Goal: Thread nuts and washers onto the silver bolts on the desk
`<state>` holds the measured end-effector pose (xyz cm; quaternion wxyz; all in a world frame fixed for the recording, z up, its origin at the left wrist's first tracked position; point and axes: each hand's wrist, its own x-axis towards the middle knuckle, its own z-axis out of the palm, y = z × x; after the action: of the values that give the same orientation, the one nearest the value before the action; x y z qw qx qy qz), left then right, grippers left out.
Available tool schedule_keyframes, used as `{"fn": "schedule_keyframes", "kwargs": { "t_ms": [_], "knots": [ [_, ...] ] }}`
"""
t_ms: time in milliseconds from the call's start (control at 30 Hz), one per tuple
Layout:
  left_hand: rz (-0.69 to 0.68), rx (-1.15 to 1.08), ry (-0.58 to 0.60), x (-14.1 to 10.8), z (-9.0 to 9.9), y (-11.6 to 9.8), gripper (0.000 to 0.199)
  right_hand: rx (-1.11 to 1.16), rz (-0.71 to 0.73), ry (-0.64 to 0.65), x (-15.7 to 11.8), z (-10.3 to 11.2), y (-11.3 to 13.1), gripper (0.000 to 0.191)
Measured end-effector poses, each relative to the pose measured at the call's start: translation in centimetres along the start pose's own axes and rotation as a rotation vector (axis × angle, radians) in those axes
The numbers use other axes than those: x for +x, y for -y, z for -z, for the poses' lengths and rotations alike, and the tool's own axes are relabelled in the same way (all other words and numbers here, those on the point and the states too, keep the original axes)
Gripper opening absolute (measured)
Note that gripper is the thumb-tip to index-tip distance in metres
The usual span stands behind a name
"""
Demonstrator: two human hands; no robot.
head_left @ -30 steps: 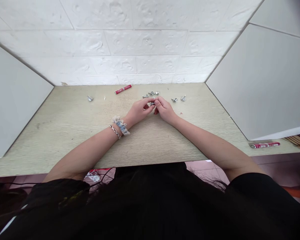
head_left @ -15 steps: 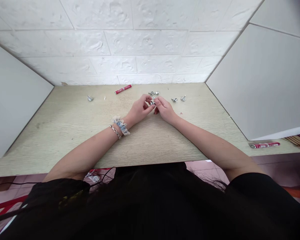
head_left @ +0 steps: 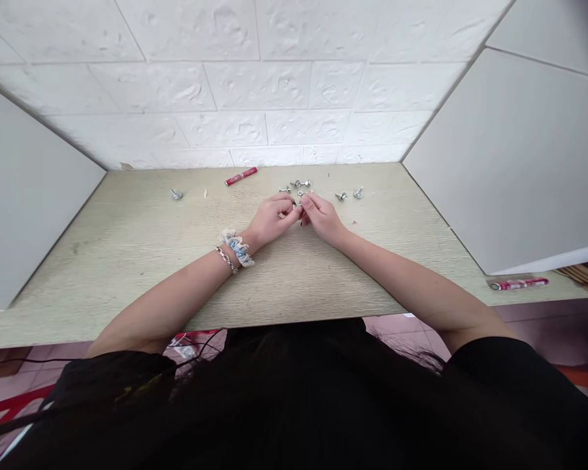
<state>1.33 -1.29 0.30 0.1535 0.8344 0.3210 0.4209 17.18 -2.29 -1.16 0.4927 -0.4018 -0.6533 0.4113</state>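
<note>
My left hand (head_left: 272, 220) and my right hand (head_left: 325, 219) meet at the middle of the table, fingertips almost touching. Between them is a small silvery bolt (head_left: 298, 206), mostly covered by the fingers. Thumb and forefinger of the left hand are closed on one end, and the right hand's fingers pinch the other. Just beyond the fingertips lies a nut (head_left: 300, 192). Close behind it are a bolt with a washer (head_left: 285, 190) and more bolts (head_left: 301, 183) lying together.
To the right rest two bolts with washers (head_left: 342, 196); another bolt (head_left: 176, 194) is on the left. A red marker-like tube (head_left: 241, 176) lies near the white brick wall (head_left: 284, 85). A second red tube (head_left: 519, 284) sits at the right edge. Grey panels (head_left: 500, 163) flank the table.
My left fingers have curled in and lowered slightly, uncovering the bolt behind them. Both hands stay together around the small bolt.
</note>
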Motion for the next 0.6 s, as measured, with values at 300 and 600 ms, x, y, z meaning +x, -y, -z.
{"fn": "schedule_keyframes", "kwargs": {
  "t_ms": [300,600],
  "knots": [
    [-0.005,-0.02,-0.053,-0.02,-0.01,0.13,0.042,0.004,-0.036,0.042,-0.01,0.28,-0.1,0.073],
    [0.053,-0.02,-0.07,0.16,0.07,0.35,0.041,0.119,0.105,0.013,-0.34,0.2,0.1,0.062]
  ]
}}
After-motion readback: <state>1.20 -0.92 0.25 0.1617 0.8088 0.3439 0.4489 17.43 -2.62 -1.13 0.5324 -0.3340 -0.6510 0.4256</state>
